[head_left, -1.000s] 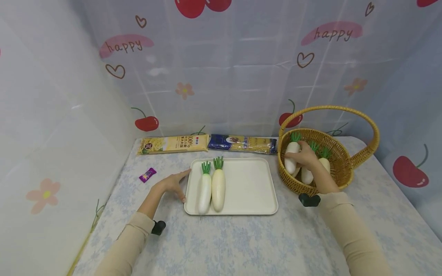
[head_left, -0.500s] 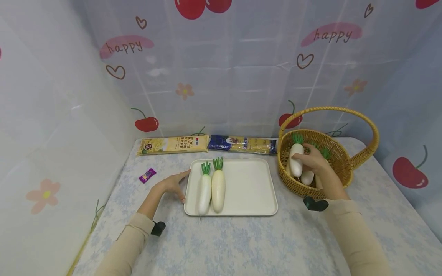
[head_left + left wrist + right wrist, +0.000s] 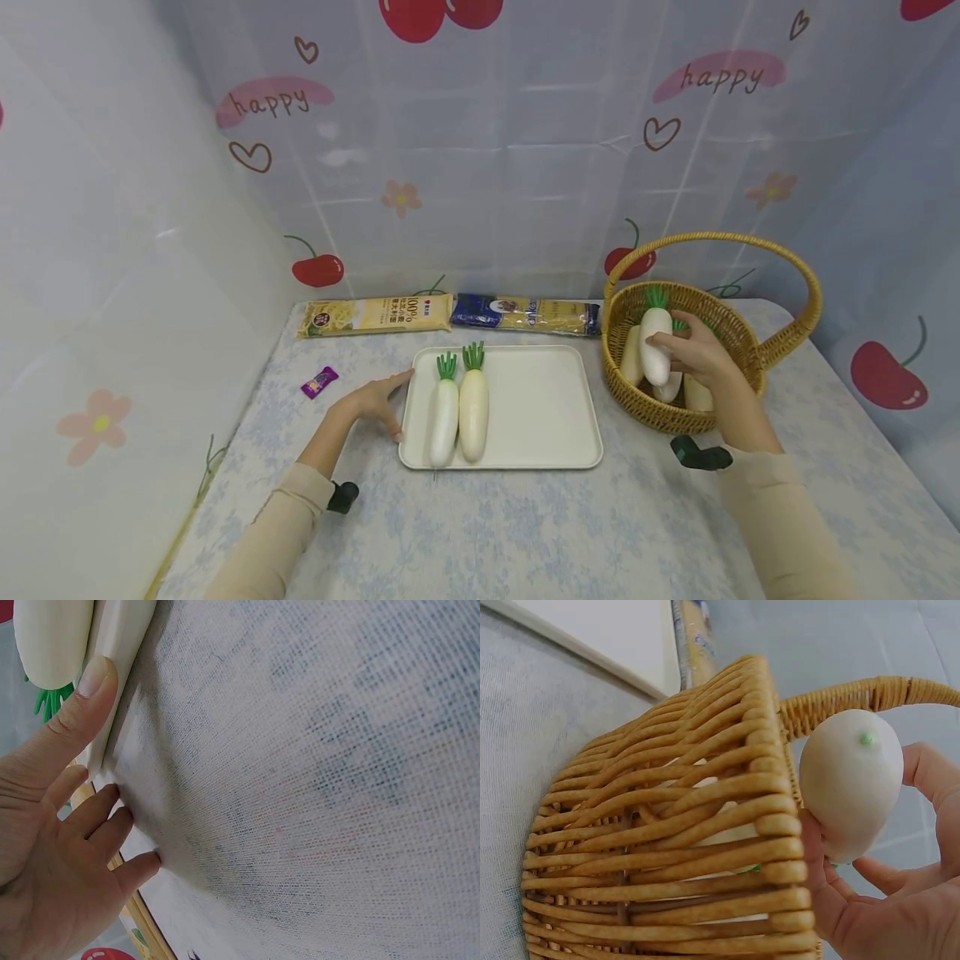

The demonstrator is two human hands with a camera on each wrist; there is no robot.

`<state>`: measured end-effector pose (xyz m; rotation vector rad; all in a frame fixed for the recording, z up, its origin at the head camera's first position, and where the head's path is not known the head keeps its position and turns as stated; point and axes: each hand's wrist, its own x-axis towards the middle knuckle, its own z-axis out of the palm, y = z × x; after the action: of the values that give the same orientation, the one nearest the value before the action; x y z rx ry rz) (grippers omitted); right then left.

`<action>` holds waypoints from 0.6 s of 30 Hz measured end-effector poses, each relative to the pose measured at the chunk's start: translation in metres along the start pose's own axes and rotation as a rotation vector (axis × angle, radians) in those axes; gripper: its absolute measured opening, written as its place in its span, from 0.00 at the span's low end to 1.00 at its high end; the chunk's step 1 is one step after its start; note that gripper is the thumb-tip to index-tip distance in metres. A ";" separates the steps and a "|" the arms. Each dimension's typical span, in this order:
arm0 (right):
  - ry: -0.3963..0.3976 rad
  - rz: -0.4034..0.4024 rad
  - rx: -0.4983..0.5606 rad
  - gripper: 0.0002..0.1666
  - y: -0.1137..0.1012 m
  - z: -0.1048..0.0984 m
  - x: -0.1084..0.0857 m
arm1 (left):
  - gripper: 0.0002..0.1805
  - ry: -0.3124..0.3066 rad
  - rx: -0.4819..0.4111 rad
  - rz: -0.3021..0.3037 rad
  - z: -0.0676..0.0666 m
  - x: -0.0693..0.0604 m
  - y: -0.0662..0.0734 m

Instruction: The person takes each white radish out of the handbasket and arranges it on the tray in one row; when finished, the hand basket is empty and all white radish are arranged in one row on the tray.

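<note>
My right hand [image 3: 701, 350] grips a white radish [image 3: 656, 346] with green leaf stubs, at the level of the wicker basket's [image 3: 738, 321] rim. In the right wrist view the radish [image 3: 851, 772] shows its rounded end, with fingers curled round it. Beneath it, more white radishes [image 3: 632, 357] lie in the basket. My left hand [image 3: 371, 402] touches the left edge of the cream tray [image 3: 543, 408], its thumb and fingers spread along the rim. On the tray's left half two white radishes [image 3: 444, 421] lie side by side, leaves toward the back.
Behind the tray lie a yellow pasta packet [image 3: 375, 315] and a blue-and-yellow pasta packet [image 3: 528, 315]. A small purple wrapped sweet [image 3: 320, 382] is left of the tray. The basket's tall handle [image 3: 712, 236] arches over its opening.
My right hand has lifted the radish from among the others in the basket and shifted it slightly right and toward me. The left hand and the tray have stayed still.
</note>
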<state>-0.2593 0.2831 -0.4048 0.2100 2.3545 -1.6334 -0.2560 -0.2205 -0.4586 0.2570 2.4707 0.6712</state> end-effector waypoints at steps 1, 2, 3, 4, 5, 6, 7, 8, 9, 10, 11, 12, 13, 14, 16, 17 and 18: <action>0.000 -0.007 -0.001 0.56 0.000 0.000 -0.002 | 0.66 -0.001 -0.002 0.000 0.000 0.000 0.000; 0.000 -0.014 0.002 0.56 0.000 0.000 -0.003 | 0.66 -0.001 -0.004 0.000 0.000 0.000 0.000; -0.002 -0.020 0.006 0.56 0.000 0.000 -0.005 | 0.66 -0.001 -0.007 0.000 0.000 0.000 0.000; -0.003 -0.026 0.012 0.56 -0.001 0.000 -0.007 | 0.66 -0.001 -0.006 0.001 0.000 0.000 0.000; -0.007 -0.034 0.021 0.55 -0.001 0.000 -0.009 | 0.66 -0.001 -0.008 0.001 0.000 0.000 0.000; -0.009 -0.041 0.029 0.55 -0.002 0.000 -0.011 | 0.66 0.000 -0.009 0.002 0.000 0.000 0.000; -0.012 -0.048 0.034 0.55 -0.002 0.000 -0.013 | 0.66 0.000 -0.011 0.002 0.000 -0.001 0.000; -0.014 -0.054 0.042 0.55 -0.003 0.001 -0.015 | 0.66 0.001 -0.010 0.002 0.000 -0.001 0.000; -0.015 -0.059 0.045 0.54 -0.003 0.001 -0.016 | 0.66 0.000 -0.008 0.002 0.000 -0.001 0.000; -0.014 -0.062 0.045 0.54 -0.003 0.002 -0.018 | 0.66 0.000 -0.006 0.003 0.000 -0.001 0.000; -0.012 -0.064 0.043 0.54 -0.004 0.003 -0.020 | 0.66 -0.001 -0.006 0.003 0.000 -0.001 0.000; -0.009 -0.065 0.039 0.54 -0.004 0.003 -0.022 | 0.66 -0.001 -0.005 0.004 0.000 -0.001 0.000; -0.005 -0.066 0.037 0.54 -0.005 0.004 -0.023 | 0.66 -0.002 -0.003 0.005 0.000 -0.001 0.000; -0.002 -0.067 0.033 0.54 -0.005 0.005 -0.025 | 0.66 -0.002 0.000 0.007 0.000 -0.001 0.000; 0.006 -0.068 0.018 0.54 -0.006 0.008 -0.028 | 0.66 -0.002 0.003 0.009 0.000 -0.002 0.001; 0.009 -0.069 0.013 0.54 -0.006 0.009 -0.030 | 0.66 -0.002 0.004 0.010 0.000 -0.002 0.001; 0.011 -0.070 0.010 0.54 -0.007 0.010 -0.032 | 0.66 -0.002 0.006 0.010 0.000 -0.002 0.001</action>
<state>-0.2293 0.2724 -0.3923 0.1404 2.3882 -1.6801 -0.2545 -0.2202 -0.4566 0.2728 2.4708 0.6681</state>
